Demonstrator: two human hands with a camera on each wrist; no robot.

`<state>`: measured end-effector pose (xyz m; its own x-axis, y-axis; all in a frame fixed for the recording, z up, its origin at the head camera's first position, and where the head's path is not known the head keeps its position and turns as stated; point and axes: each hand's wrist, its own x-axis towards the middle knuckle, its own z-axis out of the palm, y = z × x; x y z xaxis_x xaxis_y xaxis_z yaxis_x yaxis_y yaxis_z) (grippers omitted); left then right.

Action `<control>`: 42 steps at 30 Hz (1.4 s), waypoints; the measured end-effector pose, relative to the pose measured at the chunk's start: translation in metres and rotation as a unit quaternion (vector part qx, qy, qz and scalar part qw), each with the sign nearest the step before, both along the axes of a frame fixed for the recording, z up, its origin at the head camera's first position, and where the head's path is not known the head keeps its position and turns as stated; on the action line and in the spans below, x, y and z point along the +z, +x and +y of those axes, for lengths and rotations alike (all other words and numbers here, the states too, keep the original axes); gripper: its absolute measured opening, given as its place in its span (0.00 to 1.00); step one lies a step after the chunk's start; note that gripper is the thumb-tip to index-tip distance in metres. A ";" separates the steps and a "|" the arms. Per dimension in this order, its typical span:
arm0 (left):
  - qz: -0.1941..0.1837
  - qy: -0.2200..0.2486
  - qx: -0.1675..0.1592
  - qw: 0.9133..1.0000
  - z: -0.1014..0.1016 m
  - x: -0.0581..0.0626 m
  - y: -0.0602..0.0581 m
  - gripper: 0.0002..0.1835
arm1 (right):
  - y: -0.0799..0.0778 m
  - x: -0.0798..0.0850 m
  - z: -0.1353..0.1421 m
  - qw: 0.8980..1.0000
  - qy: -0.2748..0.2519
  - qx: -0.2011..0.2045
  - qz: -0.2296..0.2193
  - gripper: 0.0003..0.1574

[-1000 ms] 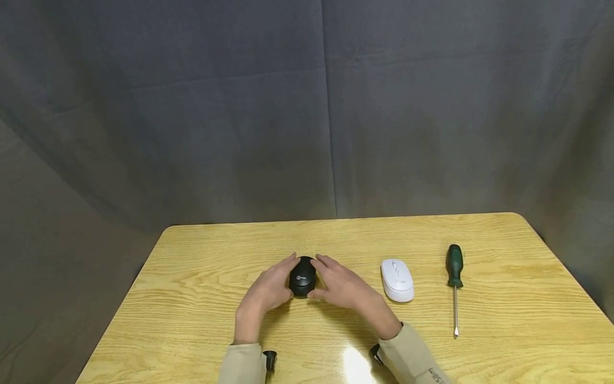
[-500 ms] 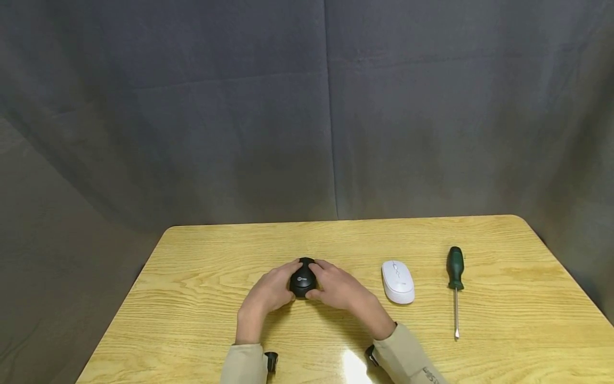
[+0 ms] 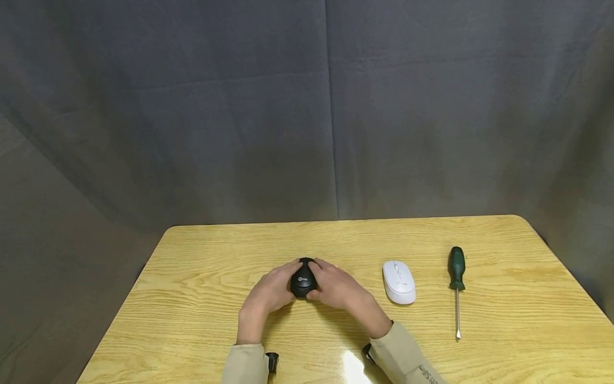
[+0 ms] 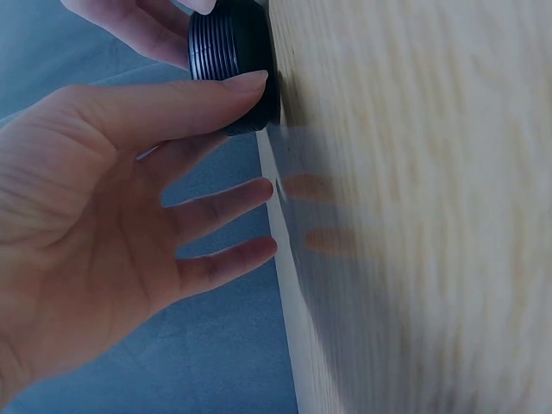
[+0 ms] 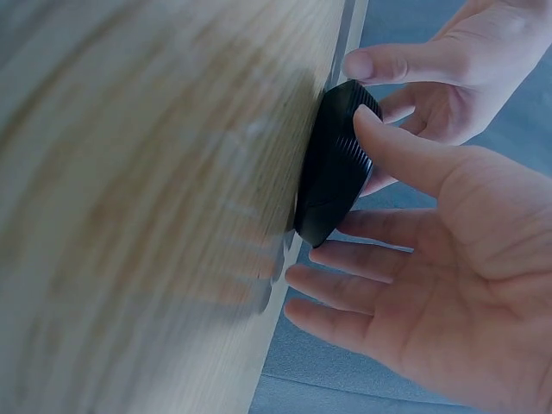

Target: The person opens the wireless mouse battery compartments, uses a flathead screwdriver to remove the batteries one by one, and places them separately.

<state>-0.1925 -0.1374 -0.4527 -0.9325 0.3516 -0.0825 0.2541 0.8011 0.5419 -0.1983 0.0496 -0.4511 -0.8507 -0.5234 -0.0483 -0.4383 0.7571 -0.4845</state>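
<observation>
Black, the computer mouse [image 3: 303, 278] sits on the wood-grained table [image 3: 201, 261], slightly left of centre. The left hand [image 3: 271, 290] grips its left side and the right hand [image 3: 338, 288] its right, thumbs on the near ridged end. Open wood runs from the mouse to the far edge, where a grey curtain [image 3: 268, 133] hangs, and wider room stretches to the left edge. Rightward, a white mouse [image 3: 399, 282], then a screwdriver [image 3: 457, 281], tip pointing near, interrupt the space, both well inside the right edge.
</observation>
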 end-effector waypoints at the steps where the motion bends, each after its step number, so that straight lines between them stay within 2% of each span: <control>1: 0.000 0.000 0.001 1.000 0.000 0.000 0.000 0.40 | 0.000 0.000 0.000 1.000 0.001 -0.001 -0.001 0.45; 10: 0.010 0.006 0.000 1.000 0.000 -0.001 0.000 0.40 | -0.001 0.000 -0.001 1.000 0.008 0.000 0.004 0.44; 23: 0.015 0.006 -0.005 1.000 0.000 -0.001 0.000 0.42 | -0.003 -0.003 0.000 0.999 -0.021 0.010 0.029 0.41; 36: 0.000 -0.001 0.011 1.000 0.000 -0.003 0.000 0.44 | -0.002 -0.003 0.002 1.000 -0.024 0.009 0.006 0.45; 42: -0.003 -0.013 -0.003 1.000 -0.004 -0.002 0.001 0.45 | -0.003 -0.005 0.001 1.000 -0.027 0.008 -0.002 0.47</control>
<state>-0.1917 -0.1412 -0.4544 -0.9299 0.3548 -0.0965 0.2561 0.8134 0.5223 -0.2011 0.0508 -0.4562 -0.8422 -0.5387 -0.0230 -0.4481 0.7229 -0.5259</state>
